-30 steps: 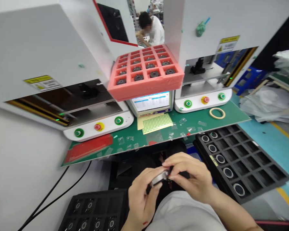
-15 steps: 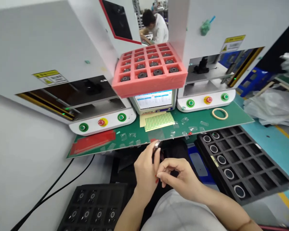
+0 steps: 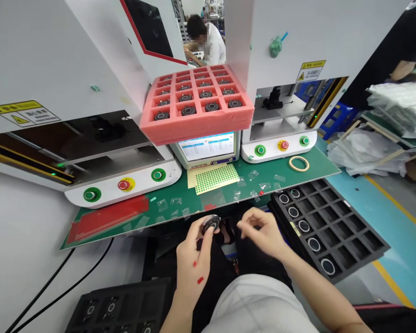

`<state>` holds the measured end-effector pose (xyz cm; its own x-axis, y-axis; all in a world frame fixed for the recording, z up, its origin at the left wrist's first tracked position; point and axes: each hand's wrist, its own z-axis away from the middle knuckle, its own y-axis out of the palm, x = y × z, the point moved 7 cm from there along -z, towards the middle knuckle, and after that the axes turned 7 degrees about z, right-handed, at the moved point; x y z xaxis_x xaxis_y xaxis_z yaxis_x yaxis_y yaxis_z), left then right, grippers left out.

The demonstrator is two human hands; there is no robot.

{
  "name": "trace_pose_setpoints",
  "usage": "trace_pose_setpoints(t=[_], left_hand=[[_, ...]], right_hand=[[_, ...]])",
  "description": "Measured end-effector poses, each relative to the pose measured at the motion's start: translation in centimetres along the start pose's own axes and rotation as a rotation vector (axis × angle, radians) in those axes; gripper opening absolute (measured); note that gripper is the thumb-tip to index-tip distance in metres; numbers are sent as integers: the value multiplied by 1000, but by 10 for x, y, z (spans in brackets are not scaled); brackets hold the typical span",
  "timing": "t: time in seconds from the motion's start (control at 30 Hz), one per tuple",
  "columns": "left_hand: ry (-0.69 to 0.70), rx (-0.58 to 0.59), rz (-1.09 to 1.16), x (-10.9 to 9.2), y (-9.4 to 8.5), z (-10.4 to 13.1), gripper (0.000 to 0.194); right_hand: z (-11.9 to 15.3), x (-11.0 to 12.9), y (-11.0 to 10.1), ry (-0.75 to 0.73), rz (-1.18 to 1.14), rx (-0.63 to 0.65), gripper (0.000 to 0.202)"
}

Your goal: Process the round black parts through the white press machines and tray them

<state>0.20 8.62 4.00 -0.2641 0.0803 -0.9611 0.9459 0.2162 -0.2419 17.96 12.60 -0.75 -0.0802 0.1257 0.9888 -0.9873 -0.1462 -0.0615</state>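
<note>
My left hand [image 3: 194, 252] grips a round black part [image 3: 211, 224] with a pale ring on its face, held between thumb and fingers just in front of the bench edge. Two small red stickers [image 3: 200, 280] cling to the back of that hand near the thumb. To the right, apart from the part, my right hand [image 3: 263, 231] is closed in a pinch. Whatever it holds, if anything, is too small to make out. Beyond the hands, a clear sheet with red pieces [image 3: 210, 207] lies at the bench edge.
A pink foam tray [image 3: 197, 127] of round black parts sits above a small monitor [image 3: 208, 150], between two white machines. Dark trays stand at right [image 3: 353, 247] and lower left [image 3: 131, 296]. On the green bench [image 3: 249, 169] lie a dotted sticker sheet [image 3: 217, 178], red sheets [image 3: 107, 219] and a tape ring [image 3: 298, 163].
My hands have moved apart, the right one away to the right. My left hand has turned, so the round part's face and the red stickers now show. The camera view has shifted.
</note>
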Motion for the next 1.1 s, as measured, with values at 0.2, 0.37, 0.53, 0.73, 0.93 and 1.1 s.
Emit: trace_pose_setpoints(t=[0.2, 0.37, 0.53, 0.73, 0.93, 1.1], left_hand=[[-278, -67, 461, 18, 5, 2, 33], [-316, -23, 561, 22, 10, 2, 32], [-393, 39, 613, 22, 15, 4, 29], [-435, 28, 659, 24, 18, 5, 28], [-445, 44, 681, 22, 21, 8, 33], [-417, 74, 682, 20, 18, 8, 33]], right_hand=[[-43, -112, -78, 281, 14, -417, 30], [-58, -166, -75, 471, -149, -385, 23], [-67, -169, -69, 493, -264, -399, 20], [-67, -168, -67, 500, -310, -408, 18], [-72, -157, -66, 452, -316, -415, 15], [-52, -107, -44, 305, -305, -254, 29]])
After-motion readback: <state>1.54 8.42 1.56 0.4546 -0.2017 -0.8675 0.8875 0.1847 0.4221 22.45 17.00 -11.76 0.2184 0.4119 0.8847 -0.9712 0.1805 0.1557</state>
